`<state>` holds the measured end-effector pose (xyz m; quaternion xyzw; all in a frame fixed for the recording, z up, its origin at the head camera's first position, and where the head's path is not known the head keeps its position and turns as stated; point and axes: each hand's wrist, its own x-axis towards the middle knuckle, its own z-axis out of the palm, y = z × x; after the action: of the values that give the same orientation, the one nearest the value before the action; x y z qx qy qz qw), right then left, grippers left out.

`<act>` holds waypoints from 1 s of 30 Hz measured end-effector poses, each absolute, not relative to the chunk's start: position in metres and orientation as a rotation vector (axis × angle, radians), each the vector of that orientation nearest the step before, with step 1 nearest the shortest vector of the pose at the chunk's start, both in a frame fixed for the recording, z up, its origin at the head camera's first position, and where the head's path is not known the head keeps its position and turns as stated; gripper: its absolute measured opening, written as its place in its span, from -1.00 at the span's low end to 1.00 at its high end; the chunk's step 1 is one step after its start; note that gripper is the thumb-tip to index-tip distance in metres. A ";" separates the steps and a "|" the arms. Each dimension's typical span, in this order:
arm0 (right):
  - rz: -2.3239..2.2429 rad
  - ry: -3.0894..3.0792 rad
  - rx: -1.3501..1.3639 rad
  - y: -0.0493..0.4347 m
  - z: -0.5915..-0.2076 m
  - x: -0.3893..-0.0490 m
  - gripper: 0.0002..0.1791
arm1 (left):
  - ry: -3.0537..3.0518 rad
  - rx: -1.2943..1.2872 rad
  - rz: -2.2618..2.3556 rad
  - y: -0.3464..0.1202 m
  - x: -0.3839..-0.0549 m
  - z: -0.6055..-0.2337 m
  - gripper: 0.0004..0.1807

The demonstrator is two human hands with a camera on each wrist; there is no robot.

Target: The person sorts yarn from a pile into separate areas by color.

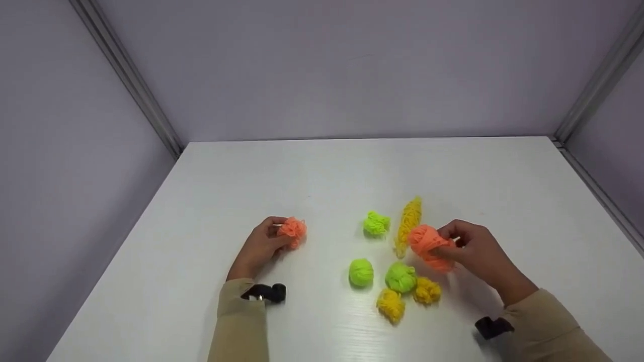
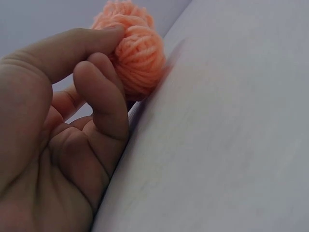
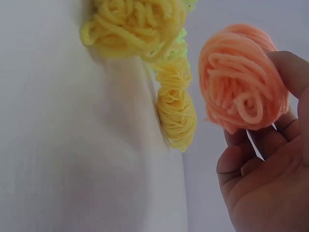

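Note:
My left hand [image 1: 261,245] pinches a small orange ball of yarn [image 1: 293,232] low over the left part of the table; the left wrist view has the thumb laid across this yarn [image 2: 140,58]. A larger orange ball of yarn [image 1: 427,245] is gripped by my right hand [image 1: 473,249], raised above the table in the right wrist view, a loose loop on its face [image 3: 241,79]. Beside it lies a long yellow yarn skein [image 1: 410,221]. Close below are a green yarn ball [image 1: 401,277] and a yellow yarn ball [image 1: 427,290].
Between the hands lie a bright green yarn bundle [image 1: 376,223], a round green yarn ball [image 1: 361,273] and another yellow yarn ball [image 1: 391,304]. All rest on the white table [image 1: 226,176], which meets pale walls [image 1: 342,70] at the back and sides.

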<state>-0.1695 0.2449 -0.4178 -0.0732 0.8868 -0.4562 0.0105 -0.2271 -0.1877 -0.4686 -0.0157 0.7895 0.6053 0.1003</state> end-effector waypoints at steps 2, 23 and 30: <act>-1.438 2.764 -0.248 0.244 -0.417 -0.169 -0.68 | 2.337 -0.038 1.798 -0.186 -0.226 -0.468 -0.50; -1.567 2.578 -0.287 0.229 -0.403 -0.169 -0.65 | 2.326 -0.033 1.747 -0.173 -0.214 -0.453 -0.52; -1.547 2.593 -0.319 0.221 -0.402 -0.171 -0.71 | 2.294 -0.022 1.772 -0.167 -0.208 -0.441 -0.53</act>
<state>-0.1713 0.2212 -0.4018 -0.1050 0.8528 -0.5088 0.0525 -0.2079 -0.1668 -0.4412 -0.0076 0.7856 0.6068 0.1211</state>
